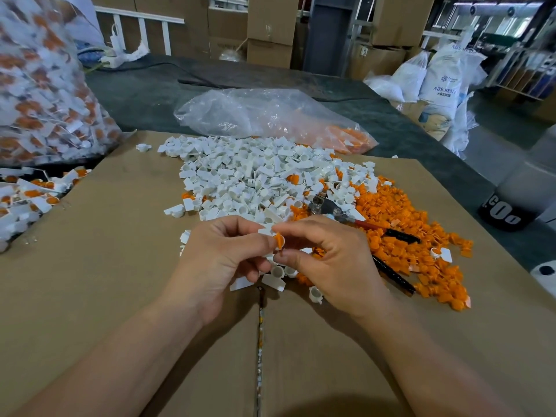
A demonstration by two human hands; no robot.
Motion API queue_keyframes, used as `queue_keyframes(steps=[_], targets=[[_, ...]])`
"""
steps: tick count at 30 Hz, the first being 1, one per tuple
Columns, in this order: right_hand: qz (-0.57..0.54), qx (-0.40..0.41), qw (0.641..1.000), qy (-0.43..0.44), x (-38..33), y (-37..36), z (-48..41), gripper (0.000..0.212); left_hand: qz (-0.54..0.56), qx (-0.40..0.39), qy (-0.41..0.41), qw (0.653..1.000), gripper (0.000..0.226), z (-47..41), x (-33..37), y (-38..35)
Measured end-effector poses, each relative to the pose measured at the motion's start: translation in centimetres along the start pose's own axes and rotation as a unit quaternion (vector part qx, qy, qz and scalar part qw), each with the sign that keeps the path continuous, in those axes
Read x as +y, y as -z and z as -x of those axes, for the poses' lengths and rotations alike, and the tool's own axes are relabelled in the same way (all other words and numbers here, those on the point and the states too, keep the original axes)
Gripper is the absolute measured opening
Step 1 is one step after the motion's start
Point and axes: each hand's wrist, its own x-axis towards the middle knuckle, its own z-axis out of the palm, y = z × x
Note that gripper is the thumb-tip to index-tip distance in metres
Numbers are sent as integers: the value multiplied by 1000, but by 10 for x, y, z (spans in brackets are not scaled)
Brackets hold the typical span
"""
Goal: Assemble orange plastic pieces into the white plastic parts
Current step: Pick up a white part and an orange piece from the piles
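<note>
Just above cardboard sheet (120, 266), orange piece (279, 240) pinched by right hand (331, 260) meets white part (266, 229) gripped in left hand (222, 254). Advice: align squarely, press straight till seated. White pile (249, 176), orange pile (406, 236) beyond.

white sack (444, 85): "ABS RESI…", small print below unclear | black object (505, 216): large white "0", rest unclear

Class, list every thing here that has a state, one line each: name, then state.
left hand: pinches white part
right hand: pinches orange piece
orange piece: against white part, seating unclear
white pile: loose, unassembled
orange pile: loose, unassembled
pliers: lying down, handles spread
clear bag: slack, few orange pieces inside
large bag: packed with assembled parts
</note>
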Motion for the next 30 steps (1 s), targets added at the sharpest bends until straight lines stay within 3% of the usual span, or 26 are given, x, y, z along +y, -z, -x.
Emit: queue_keyframes(steps=[6,10,15,26,30], targets=[[-8,-19,999,-28,-2,0,0,32,27,0,24,999,14,-1,2,0],[-22,-23,999,-33,-4,0,0,38,25,1,25,999,30,-3,0,2],[-25,6,1000,-11,-3,-2,1,32,24,-7,15,1000,12,-2,1,2],[-3,11,999,45,1,-1,0,30,2,-10,-13,1000,22,-1,-1,0],[10,-9,1000,7,-2,3,-1,32,1,-8,-14,1000,20,-2,-1,0]])
